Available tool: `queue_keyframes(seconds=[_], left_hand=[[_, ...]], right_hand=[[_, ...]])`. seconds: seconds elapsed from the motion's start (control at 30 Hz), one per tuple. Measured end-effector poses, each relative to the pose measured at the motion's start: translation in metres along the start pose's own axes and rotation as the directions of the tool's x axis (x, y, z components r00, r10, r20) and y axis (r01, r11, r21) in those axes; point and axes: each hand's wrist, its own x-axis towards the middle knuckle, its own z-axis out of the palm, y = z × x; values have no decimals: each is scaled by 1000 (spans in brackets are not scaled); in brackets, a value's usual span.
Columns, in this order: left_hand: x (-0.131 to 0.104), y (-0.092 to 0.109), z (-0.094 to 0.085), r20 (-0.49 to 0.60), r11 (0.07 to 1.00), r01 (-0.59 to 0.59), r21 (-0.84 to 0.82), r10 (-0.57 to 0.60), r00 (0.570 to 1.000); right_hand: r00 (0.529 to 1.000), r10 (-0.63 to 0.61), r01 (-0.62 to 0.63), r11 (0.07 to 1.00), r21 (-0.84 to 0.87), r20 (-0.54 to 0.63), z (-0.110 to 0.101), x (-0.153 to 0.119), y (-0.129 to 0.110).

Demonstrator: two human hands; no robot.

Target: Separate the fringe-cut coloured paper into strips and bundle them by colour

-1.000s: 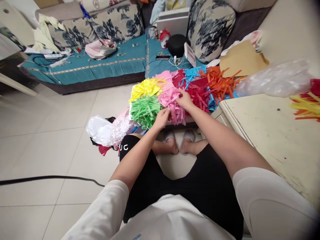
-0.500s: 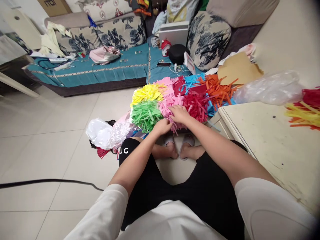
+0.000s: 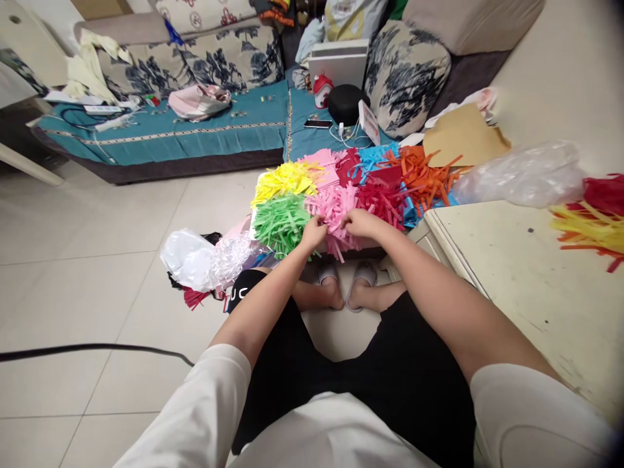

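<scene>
A bunch of pink paper fringe [image 3: 335, 201] lies in front of me among other fringed bunches. My left hand [image 3: 314, 232] is closed at its left lower edge, the fingers pinching some strips. On the other side my right hand [image 3: 358, 222] has its fingers curled and pinched on the same pink strips. Green fringe [image 3: 280, 224] lies beside my left hand, and yellow fringe [image 3: 285, 182] lies beyond it. Dark red fringe [image 3: 383, 198] is close to my right hand, with orange fringe [image 3: 426, 172] farther right. The exact strips between my fingertips are too small to make out.
A cream cabinet top [image 3: 502, 273] stands at my right, with a clear plastic bag [image 3: 524, 175] behind it. White plastic [image 3: 188, 260] and shiny strips lie on the floor at left. A teal-covered sofa [image 3: 234, 133] holds a phone [image 3: 318, 124] and cushions.
My right hand has drawn its spread fingers in from the top of the pink fringe and moved slightly right. My left hand has moved up and left along the strips.
</scene>
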Motion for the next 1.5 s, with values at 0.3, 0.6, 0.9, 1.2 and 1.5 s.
queue_keyframes(seconds=[0.3, 0.6, 0.9, 1.2, 1.5], left_hand=[[-11, 7, 12, -74, 995, 36, -90, -43, 996], [-23, 27, -7, -21, 719, -237, 653, 331, 943], [7, 17, -17, 194, 522, -308, 796, 262, 946], [-14, 9, -7, 297, 464, -428, 775, 331, 896], [-31, 6, -18, 416, 409, -488, 771, 258, 872]], right_hand=[[999, -40, 40, 998, -53, 6, 12, 18, 6], [958, -50, 12, 991, -133, -282, 2, 15, -7], [995, -64, 68, 996, -49, 75, 23, 0, -20], [962, -78, 66, 996, -52, -262, -4, 10, 3], [998, 49, -43, 992, -122, 45, -4, 1, -5]])
